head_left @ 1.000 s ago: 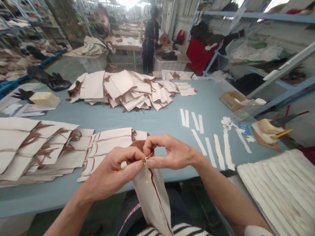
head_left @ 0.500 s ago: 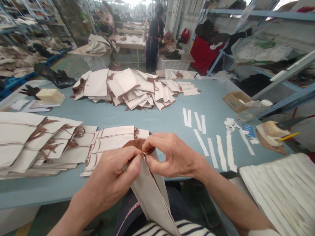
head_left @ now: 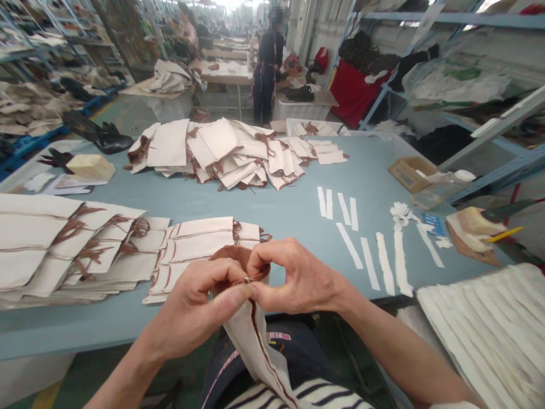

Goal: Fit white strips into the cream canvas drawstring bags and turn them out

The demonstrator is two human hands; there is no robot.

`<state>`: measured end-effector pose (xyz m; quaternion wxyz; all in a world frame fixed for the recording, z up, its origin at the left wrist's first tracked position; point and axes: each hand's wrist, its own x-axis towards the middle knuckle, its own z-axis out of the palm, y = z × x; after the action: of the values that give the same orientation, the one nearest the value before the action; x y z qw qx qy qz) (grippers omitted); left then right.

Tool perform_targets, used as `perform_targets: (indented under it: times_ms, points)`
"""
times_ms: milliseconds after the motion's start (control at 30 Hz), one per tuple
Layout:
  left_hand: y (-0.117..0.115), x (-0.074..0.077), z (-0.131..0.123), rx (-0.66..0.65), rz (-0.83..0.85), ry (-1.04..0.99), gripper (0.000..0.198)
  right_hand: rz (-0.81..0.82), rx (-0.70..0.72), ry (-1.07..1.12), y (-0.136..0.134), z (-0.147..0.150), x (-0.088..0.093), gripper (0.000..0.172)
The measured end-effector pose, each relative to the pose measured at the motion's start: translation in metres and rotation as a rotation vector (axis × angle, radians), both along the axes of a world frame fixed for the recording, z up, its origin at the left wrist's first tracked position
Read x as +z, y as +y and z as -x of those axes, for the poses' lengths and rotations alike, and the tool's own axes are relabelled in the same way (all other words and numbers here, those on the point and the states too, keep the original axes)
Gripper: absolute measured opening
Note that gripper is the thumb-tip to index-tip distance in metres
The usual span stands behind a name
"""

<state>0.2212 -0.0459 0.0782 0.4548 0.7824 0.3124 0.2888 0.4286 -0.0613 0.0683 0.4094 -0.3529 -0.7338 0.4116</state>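
Note:
A cream fabric piece [head_left: 251, 335] with a brown seam and a brown inner edge hangs down over my lap, its upper end open like a tube. My left hand [head_left: 204, 304] pinches that upper edge from the left, thumb and finger pressed together. From the right, my right hand [head_left: 293, 275] pinches the same edge at the seam, its fingertips touching those of the left. The small spot between the fingertips is mostly hidden. Just beyond the hands lies a short stack of cream pieces [head_left: 196, 241] with brown trim.
Larger stacked pieces [head_left: 38, 227] lie at the left, a loose heap [head_left: 213, 145] at the table's back. White strips [head_left: 349, 244] are spread on the blue-green table [head_left: 289, 213]. A cardboard box [head_left: 411, 173] and padded white material [head_left: 489, 318] are at the right. A person [head_left: 266, 68] stands beyond.
The hanging fabric has turned and bent, so its brown seam faces up more. Both hands have shifted slightly down, still pinching the edge, and the left thumb now lies flatter.

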Motion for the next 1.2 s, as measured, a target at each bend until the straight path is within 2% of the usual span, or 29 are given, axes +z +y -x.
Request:
perform_targets:
  times_ms: [133, 267, 533, 767, 867, 1000, 1067, 1133, 1200]
  points:
    - [0.006, 0.005, 0.004, -0.047, 0.039, 0.052, 0.025, 0.012, 0.057, -0.027, 0.001, -0.003, -0.001, 0.014]
    - [0.007, 0.012, 0.003, -0.059, 0.007, 0.103, 0.025, 0.022, 0.101, -0.04, 0.002, -0.008, 0.003, 0.012]
    - [-0.006, 0.026, -0.01, 0.058, -0.179, 0.151, 0.027, -0.038, 0.028, -0.107, 0.0, -0.008, 0.012, 0.006]
    - [-0.014, 0.021, -0.017, 0.137, -0.247, 0.213, 0.027, -0.018, -0.065, -0.195, 0.0, -0.005, 0.008, 0.008]
    - [-0.01, 0.007, -0.019, 0.199, -0.121, 0.152, 0.025, 0.031, -0.072, -0.182, 0.002, -0.002, 0.0, 0.01]
    - [-0.001, -0.022, -0.015, 0.192, 0.255, -0.076, 0.021, 0.121, -0.05, -0.049, 0.006, 0.003, -0.015, 0.014]
    - [0.002, -0.03, -0.009, 0.158, 0.365, -0.141, 0.021, 0.156, -0.042, -0.014, 0.007, 0.004, -0.02, 0.015]
    - [0.003, -0.03, -0.004, 0.109, 0.412, -0.148, 0.023, 0.151, -0.022, 0.005, 0.009, 0.003, -0.023, 0.017]
    - [0.006, -0.021, 0.001, 0.057, 0.418, -0.109, 0.026, 0.121, 0.025, 0.026, 0.012, 0.0, -0.024, 0.02]
